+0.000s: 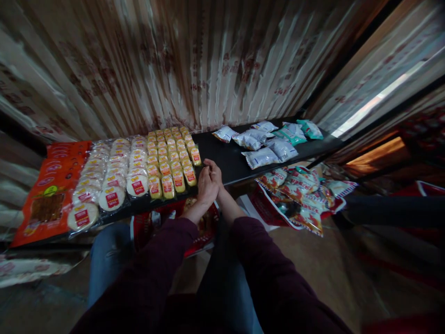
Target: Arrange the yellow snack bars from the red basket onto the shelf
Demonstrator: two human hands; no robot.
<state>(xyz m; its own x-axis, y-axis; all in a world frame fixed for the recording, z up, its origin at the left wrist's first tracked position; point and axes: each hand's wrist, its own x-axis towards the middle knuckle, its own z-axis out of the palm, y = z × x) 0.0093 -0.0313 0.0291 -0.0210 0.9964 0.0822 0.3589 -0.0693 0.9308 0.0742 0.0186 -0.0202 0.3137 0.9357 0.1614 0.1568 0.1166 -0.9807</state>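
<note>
My left hand [206, 186] and my right hand [216, 175] are clasped together over the front edge of a narrow black table [227, 160]. Their fingers are folded against each other, and no object shows in them. Just left of the hands lie rows of small yellow wrapped cakes [168, 186]. Beyond those come rows of round white wrapped cakes [111, 199] with red labels. A large orange snack packet [52, 185] lies flat at the left end. To the right, on the table's far half, are several silvery packets [260, 157] and green packets [294, 133].
Below the table's right front stands a red box [260, 204] heaped with shiny snack packets [302, 190]. Another red box [142, 229] sits under my forearms, near my knees. A printed curtain [194, 60] hangs behind the table. A dark metal bar crosses at right.
</note>
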